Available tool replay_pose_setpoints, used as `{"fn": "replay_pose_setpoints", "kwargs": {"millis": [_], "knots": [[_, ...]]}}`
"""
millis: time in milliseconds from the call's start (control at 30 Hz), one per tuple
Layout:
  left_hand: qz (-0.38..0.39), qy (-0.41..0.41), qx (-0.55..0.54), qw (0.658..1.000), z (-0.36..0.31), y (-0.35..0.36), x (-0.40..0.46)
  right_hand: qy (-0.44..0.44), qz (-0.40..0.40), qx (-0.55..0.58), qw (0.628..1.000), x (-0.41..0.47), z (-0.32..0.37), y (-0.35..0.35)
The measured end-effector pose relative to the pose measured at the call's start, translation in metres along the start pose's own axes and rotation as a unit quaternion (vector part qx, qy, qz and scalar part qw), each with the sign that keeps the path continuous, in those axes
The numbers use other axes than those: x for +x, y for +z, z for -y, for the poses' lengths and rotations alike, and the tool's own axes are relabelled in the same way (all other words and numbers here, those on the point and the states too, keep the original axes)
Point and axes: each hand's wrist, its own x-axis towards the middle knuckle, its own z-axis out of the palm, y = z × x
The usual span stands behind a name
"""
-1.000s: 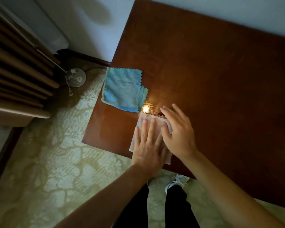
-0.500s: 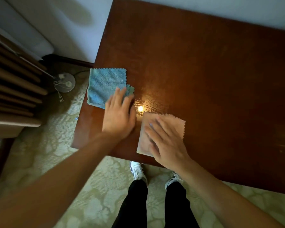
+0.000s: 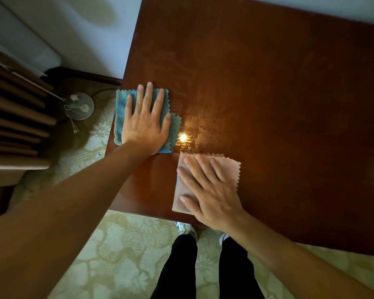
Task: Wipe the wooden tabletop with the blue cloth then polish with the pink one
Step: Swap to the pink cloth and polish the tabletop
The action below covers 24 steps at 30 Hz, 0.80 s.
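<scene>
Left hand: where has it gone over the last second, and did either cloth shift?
The left hand left the pink cloth, where it lay beside the right hand, and moved up-left onto the blue cloth, now pressing it flat with straight fingers. The right hand stayed flat on the pink cloth, which now shows more fully. The blue cloth kept its place at the left edge of the tabletop.

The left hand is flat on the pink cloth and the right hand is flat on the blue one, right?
Not quite, the cloths are swapped. In the head view the left hand lies flat on the blue cloth, and the right hand lies flat on the pink cloth. Both hands are flat, as you said.
</scene>
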Motion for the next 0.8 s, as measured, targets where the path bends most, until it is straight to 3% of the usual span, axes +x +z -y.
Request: {"fn": "replay_pose_setpoints", "kwargs": {"millis": [100, 267, 500, 633, 800], "knots": [[-0.006, -0.001, -0.007, 1.000, -0.001, -0.001, -0.001, -0.014, 0.018, 0.003, 1.000, 0.014, -0.022, -0.005], [-0.013, -0.004, -0.006, 1.000, -0.002, 0.000, 0.000, 0.085, 0.024, 0.006, 0.996, 0.064, -0.056, -0.019], [-0.016, 0.014, -0.020, 1.000, -0.001, 0.001, 0.001, 0.033, -0.009, 0.013, 0.999, 0.029, -0.005, 0.000], [-0.020, 0.018, -0.027, 0.999, -0.001, 0.000, 0.001, -0.027, 0.002, 0.010, 1.000, 0.040, -0.033, -0.002], [-0.019, 0.017, -0.016, 1.000, -0.001, 0.002, 0.001, 0.062, 0.015, 0.006, 0.998, 0.102, -0.087, -0.019]]}}
